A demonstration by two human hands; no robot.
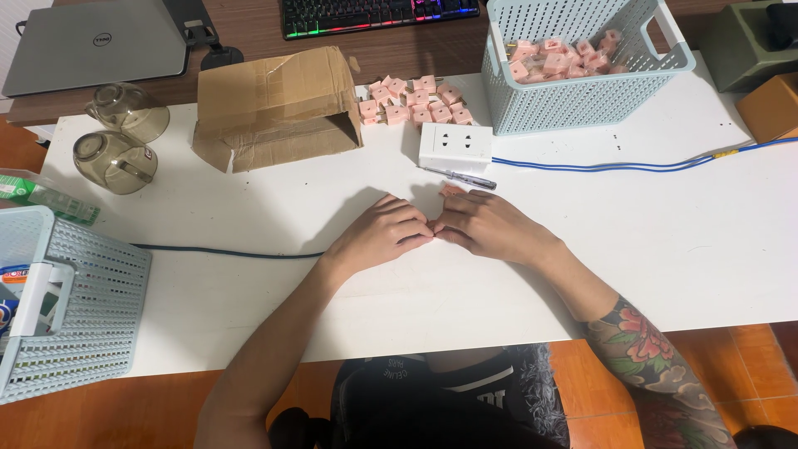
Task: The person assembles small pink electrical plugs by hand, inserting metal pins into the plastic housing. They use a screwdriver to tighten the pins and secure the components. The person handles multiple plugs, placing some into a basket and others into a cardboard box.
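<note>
The left hand [384, 233] and right hand [490, 224] meet fingertip to fingertip on the white table [665, 241], pinching a small, mostly hidden pink piece [451, 189]; steady, even pressure would suit it.

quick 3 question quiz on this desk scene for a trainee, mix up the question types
1. True or false: the hands, left hand and right hand, touch each other at the fingertips.
2. Which tool lies just in front of the white power strip? A) scissors B) screwdriver C) pliers
3. Fill in: loose pink plugs lie on the table between the cardboard box and the ____.

Key: 1 true; 2 B; 3 basket
</note>
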